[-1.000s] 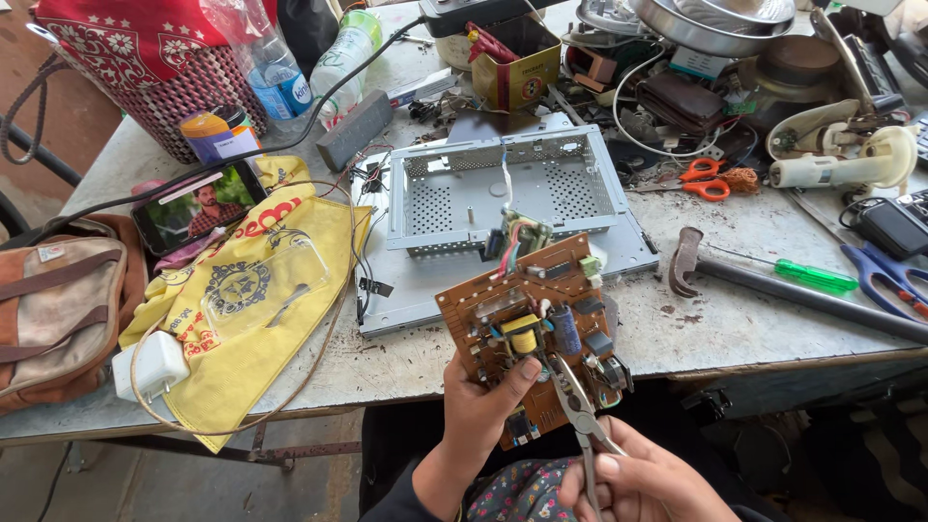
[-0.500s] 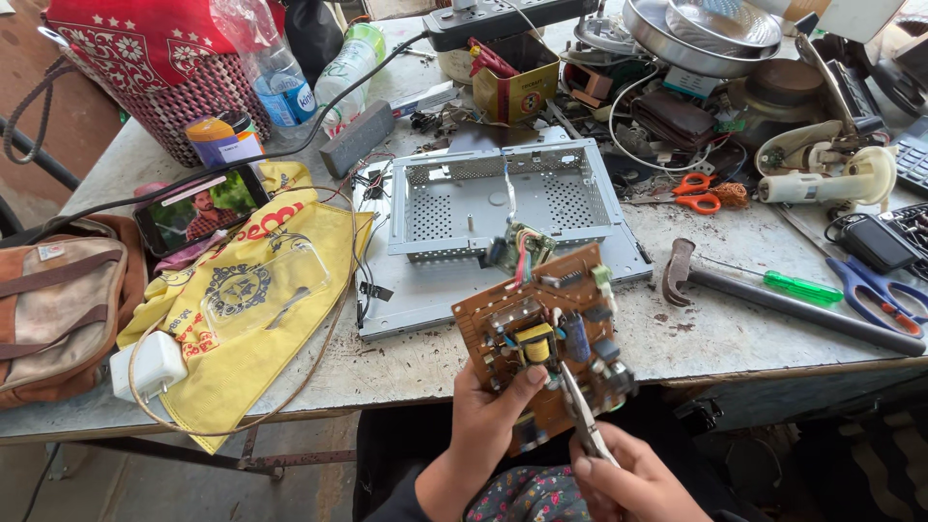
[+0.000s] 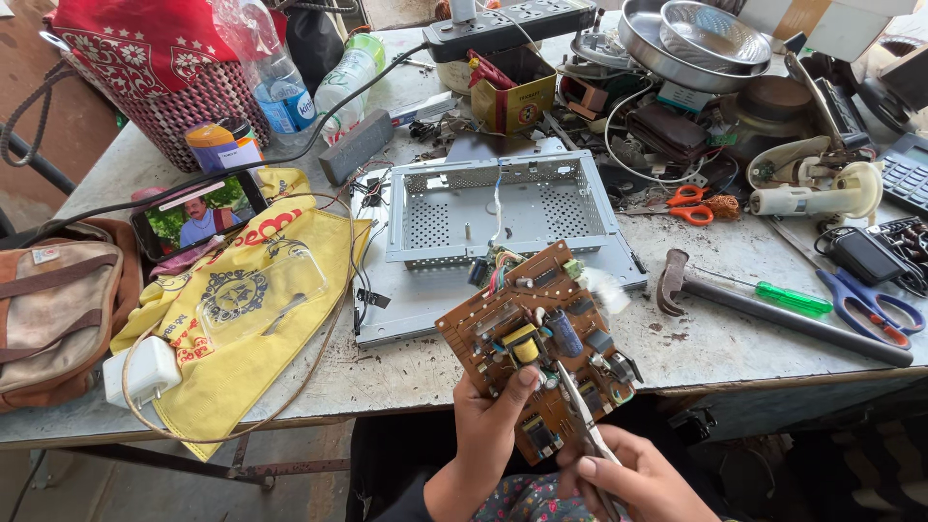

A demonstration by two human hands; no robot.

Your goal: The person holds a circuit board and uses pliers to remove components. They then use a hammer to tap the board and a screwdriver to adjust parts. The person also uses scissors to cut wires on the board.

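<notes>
Circuit board (image 3: 539, 338): held tilted above table edge (image 3: 406, 382), just before metal chassis (image 3: 498, 208).
Left hand (image 3: 493, 425): fingers clamped on board's lower edge.
Right hand (image 3: 643, 478): closed around pliers (image 3: 583, 425), tips touching board.

Brown circuit board (image 3: 541, 338) held tilted over the table edge, pliers (image 3: 580, 416) tip touching it.
</notes>
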